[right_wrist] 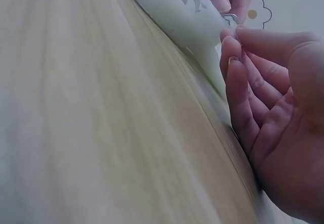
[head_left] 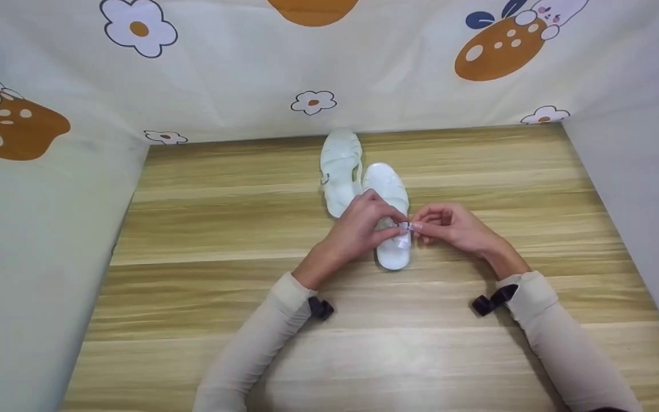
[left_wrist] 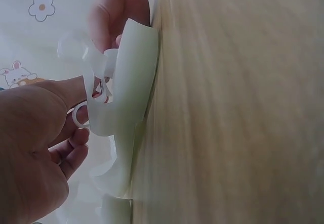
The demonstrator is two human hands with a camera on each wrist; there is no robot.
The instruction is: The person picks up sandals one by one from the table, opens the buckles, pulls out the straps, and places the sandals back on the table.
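Observation:
A white jelly sandal lies sole down on the wood-grain surface, toe pointing away. At its right side my left hand pinches the ankle strap by a small metal buckle between thumb and forefinger. My right hand meets it there, thumb and forefinger pinching the strap's end beside the buckle. Its other fingers are curled in. The left wrist view shows the sandal's pale, translucent heel standing between both hands. A matching sandal lies just beyond, to the left, partly behind my left hand.
The wood-grain surface ends at a cream cloth wall printed with flowers and rabbits. More cloth walls rise at the left and right sides. The far sandal's toe is close to the back wall. Dark camera straps sit on both sleeves.

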